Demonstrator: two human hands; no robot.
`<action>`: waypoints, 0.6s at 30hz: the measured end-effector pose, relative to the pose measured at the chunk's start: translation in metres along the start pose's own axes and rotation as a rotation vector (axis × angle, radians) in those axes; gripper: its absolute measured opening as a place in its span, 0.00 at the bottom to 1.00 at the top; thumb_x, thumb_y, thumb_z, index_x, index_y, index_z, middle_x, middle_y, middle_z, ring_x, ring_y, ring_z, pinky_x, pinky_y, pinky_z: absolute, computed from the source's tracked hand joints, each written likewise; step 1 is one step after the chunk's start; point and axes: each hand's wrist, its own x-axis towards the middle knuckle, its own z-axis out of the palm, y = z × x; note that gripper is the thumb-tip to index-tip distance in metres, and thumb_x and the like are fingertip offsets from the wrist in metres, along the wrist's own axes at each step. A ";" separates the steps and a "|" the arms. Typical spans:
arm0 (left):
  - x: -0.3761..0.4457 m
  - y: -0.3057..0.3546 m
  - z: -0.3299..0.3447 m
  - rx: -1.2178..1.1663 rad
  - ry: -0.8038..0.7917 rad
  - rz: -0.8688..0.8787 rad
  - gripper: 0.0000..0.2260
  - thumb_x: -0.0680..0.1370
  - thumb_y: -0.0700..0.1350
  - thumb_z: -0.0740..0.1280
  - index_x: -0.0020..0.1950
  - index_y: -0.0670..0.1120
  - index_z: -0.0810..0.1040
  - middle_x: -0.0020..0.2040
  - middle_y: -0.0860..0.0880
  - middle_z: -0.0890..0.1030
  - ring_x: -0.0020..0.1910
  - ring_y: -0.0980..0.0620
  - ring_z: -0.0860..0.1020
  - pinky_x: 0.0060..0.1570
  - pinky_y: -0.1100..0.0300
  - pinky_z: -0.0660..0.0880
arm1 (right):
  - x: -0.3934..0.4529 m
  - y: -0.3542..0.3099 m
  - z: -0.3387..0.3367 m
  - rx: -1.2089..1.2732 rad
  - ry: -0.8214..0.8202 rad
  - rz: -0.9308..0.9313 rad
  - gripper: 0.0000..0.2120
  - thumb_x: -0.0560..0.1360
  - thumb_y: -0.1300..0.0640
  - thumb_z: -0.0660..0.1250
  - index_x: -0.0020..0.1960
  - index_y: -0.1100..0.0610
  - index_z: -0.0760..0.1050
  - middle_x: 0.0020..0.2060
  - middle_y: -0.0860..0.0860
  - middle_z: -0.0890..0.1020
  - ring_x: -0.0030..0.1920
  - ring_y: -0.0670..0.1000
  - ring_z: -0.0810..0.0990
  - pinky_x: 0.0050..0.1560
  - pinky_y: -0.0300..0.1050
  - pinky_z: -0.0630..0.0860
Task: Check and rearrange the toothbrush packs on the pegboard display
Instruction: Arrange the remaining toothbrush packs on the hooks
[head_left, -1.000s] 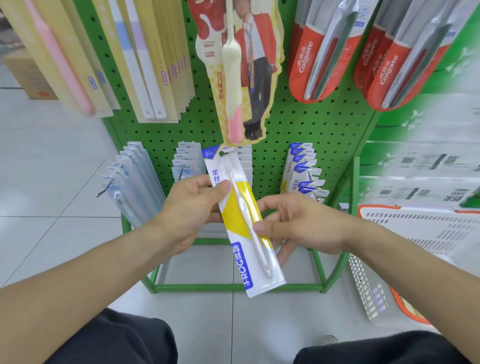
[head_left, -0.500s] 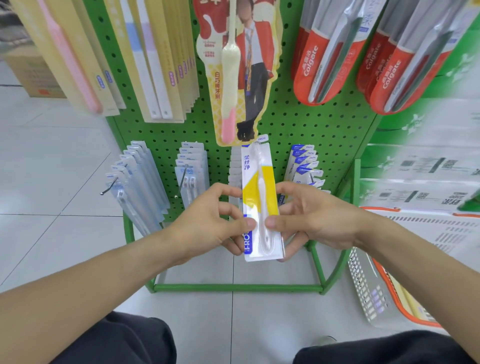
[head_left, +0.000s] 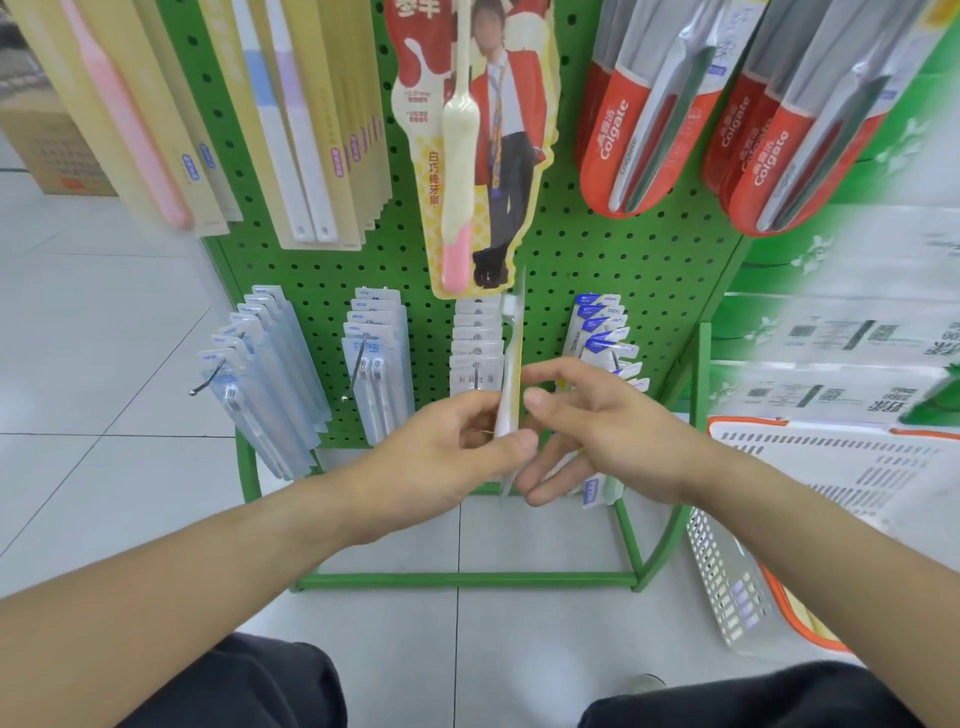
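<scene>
Toothbrush pack (head_left: 508, 384), turned edge-on and upright, sits low before the green pegboard (head_left: 597, 270), in front of the white packs (head_left: 475, 343) on the third hook. Left hand (head_left: 447, 447) pinches its lower part with thumb and curled fingers; right hand (head_left: 602, 431) touches its other side, fingers loosely spread. Blue-topped packs (head_left: 602, 325) hang just right.

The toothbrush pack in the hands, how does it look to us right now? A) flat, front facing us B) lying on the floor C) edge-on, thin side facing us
C: the toothbrush pack shows only its thin edge, upright, pinched by the left hand, with the right hand beside it.
</scene>
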 end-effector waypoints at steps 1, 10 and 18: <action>0.001 -0.002 -0.001 0.001 0.003 0.006 0.16 0.79 0.45 0.71 0.67 0.49 0.76 0.61 0.50 0.83 0.60 0.53 0.81 0.63 0.56 0.77 | 0.000 0.001 0.000 -0.026 -0.007 -0.010 0.20 0.80 0.58 0.67 0.69 0.57 0.66 0.44 0.61 0.81 0.41 0.62 0.86 0.41 0.58 0.85; 0.001 -0.007 -0.008 -0.166 -0.294 -0.089 0.27 0.78 0.26 0.64 0.71 0.51 0.71 0.65 0.51 0.81 0.62 0.46 0.81 0.55 0.52 0.81 | 0.009 0.010 -0.008 -0.451 0.326 -0.166 0.63 0.48 0.43 0.87 0.75 0.43 0.56 0.57 0.40 0.72 0.49 0.42 0.81 0.51 0.51 0.82; -0.006 -0.014 -0.007 0.163 -0.567 -0.134 0.23 0.77 0.31 0.70 0.69 0.46 0.72 0.61 0.47 0.83 0.56 0.40 0.84 0.54 0.46 0.82 | 0.017 0.011 -0.032 -0.205 0.533 -0.240 0.53 0.57 0.54 0.85 0.76 0.50 0.62 0.54 0.49 0.81 0.41 0.46 0.86 0.43 0.41 0.83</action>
